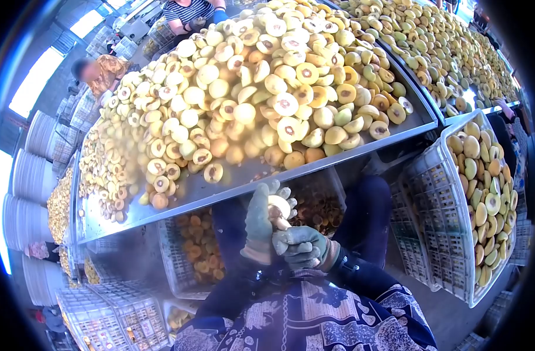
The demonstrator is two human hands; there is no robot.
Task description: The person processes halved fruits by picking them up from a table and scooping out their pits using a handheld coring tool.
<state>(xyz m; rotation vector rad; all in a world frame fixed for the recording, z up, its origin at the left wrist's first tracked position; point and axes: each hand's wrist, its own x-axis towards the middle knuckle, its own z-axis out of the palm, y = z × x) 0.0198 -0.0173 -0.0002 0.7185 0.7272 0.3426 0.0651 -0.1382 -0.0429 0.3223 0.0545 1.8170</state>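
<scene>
In a greyish-green work glove, my left hand point(258, 222) holds a pale yellow peach half point(278, 207) in front of my lap. Its thumb side faces up and the fingers curl behind the fruit. My right hand point(306, 245), gloved too, is closed in a fist just below and to the right. A short tan piece point(283, 224) sticks up from that fist against the fruit; I cannot make out what it is. Many halved yellow peaches point(244, 111), some with brown stones or hollows, are heaped on the metal table point(261, 179) before me.
Below the table edge, a crate point(176, 275) holds orange-yellow pieces; another between my knees has dark brown bits point(320, 210). A full crate point(434, 222) of halves stands right. Stacked white tubs point(33, 175) line the left. Two people point(108, 71) point(188, 13) are across the heap.
</scene>
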